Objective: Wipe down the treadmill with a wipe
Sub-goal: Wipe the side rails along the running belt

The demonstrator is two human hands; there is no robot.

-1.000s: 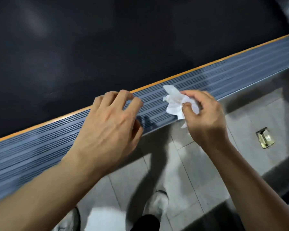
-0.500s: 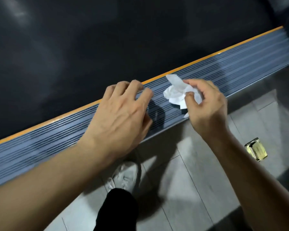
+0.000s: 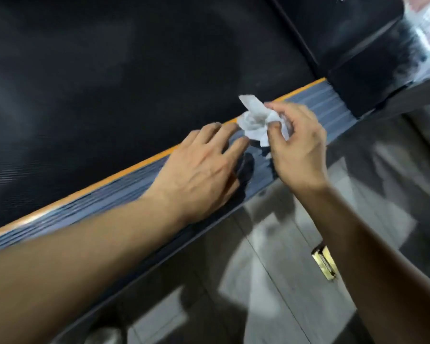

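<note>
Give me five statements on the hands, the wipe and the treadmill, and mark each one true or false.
1. The right hand pinches the white wipe. True.
2. The left hand holds a spray bottle. False: it holds nothing, fingers spread over the ribbed side rail.
3. An orange stripe runs between the rail and the black belt. True.
4. The wipe lies flat on the floor. False: it is crumpled in the right hand's grip, over the rail.
5. The floor is carpeted. False: it is tiled.

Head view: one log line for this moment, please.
right hand pinches crumpled wipe | left hand flat over side rail | wipe above rail
</note>
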